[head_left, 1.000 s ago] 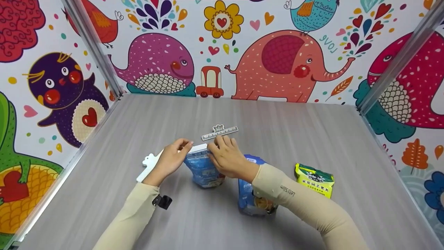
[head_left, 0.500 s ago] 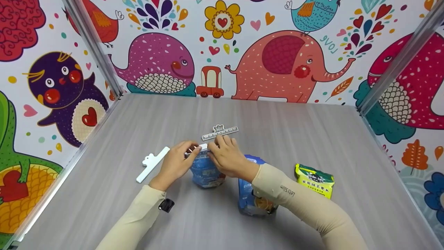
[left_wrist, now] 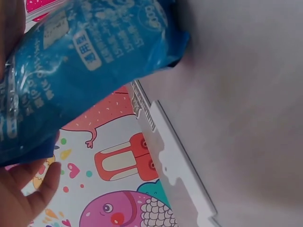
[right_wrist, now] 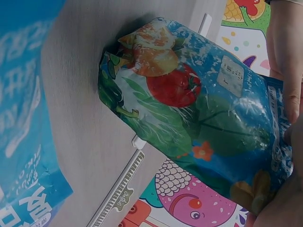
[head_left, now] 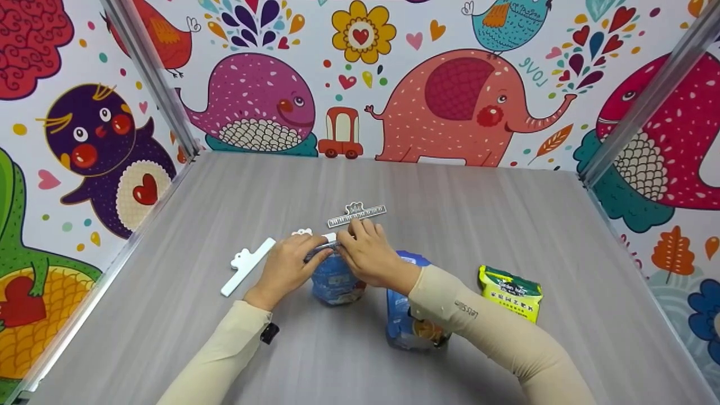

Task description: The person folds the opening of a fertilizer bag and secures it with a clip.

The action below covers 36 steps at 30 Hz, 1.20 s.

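In the head view, a small blue bag (head_left: 336, 281) stands upright on the table between the hands. The left hand (head_left: 287, 267) pinches its top edge at the left, and the right hand (head_left: 371, 256) grips the same edge at the right. Vegetable pictures cover one face of this bag (right_wrist: 175, 90) in the right wrist view. Just behind it a white clip (left_wrist: 182, 165) lies on the table in the left wrist view, its end close to a silver patterned clip (left_wrist: 143, 106). The fingertips are partly hidden at the bag's top.
Another white clip (head_left: 247, 267) lies left of the left hand. A second blue bag (head_left: 406, 323) stands under the right forearm. Farther right lies a yellow-green packet (head_left: 512, 292). Patterned panels with metal posts border the table (head_left: 270, 185) at the back and sides.
The left hand has moved right along the bag's top, uncovering the left white clip and then the knob of the one behind the bag. The right hand has stayed nearly still.
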Tool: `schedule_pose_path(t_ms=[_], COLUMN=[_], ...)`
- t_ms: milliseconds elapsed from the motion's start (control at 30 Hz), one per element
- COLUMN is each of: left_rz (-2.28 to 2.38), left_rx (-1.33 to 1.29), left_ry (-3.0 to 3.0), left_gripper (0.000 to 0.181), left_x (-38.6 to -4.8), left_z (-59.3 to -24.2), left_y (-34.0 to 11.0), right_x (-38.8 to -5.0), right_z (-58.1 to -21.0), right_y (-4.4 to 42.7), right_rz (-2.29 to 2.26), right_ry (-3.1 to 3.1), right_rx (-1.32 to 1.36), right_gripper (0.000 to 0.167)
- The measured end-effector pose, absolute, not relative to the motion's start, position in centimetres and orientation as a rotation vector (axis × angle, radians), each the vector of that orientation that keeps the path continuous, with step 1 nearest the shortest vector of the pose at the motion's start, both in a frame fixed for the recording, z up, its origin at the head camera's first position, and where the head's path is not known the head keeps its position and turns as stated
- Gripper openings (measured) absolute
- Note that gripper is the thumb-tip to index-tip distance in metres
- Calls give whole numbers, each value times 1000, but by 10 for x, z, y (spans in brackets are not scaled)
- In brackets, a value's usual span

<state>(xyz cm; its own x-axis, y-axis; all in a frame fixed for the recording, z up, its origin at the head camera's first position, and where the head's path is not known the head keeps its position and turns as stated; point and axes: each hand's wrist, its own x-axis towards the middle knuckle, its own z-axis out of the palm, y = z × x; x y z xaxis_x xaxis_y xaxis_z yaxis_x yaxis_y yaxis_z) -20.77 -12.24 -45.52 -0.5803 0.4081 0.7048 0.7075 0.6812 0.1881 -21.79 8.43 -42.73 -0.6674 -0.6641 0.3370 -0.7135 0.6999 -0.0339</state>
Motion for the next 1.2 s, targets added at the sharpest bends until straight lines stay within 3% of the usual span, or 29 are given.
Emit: schedule_pose_path(t_ms=[1100,1200], left_rz=[-491,-478], left_rx=[-1037,-1065], left_ry=[-2068,-2043], left_gripper=[10,18], left_x=[-213,-214], left_z=[-460,-461], left_y=[-127,-127], right_x=[-215,-215], right_z=[-431,-430], right_y=[87,89], right_rz=[240,201], right_ry=[-2455,-2429], right_rx=[1150,1171], right_gripper=[16,15])
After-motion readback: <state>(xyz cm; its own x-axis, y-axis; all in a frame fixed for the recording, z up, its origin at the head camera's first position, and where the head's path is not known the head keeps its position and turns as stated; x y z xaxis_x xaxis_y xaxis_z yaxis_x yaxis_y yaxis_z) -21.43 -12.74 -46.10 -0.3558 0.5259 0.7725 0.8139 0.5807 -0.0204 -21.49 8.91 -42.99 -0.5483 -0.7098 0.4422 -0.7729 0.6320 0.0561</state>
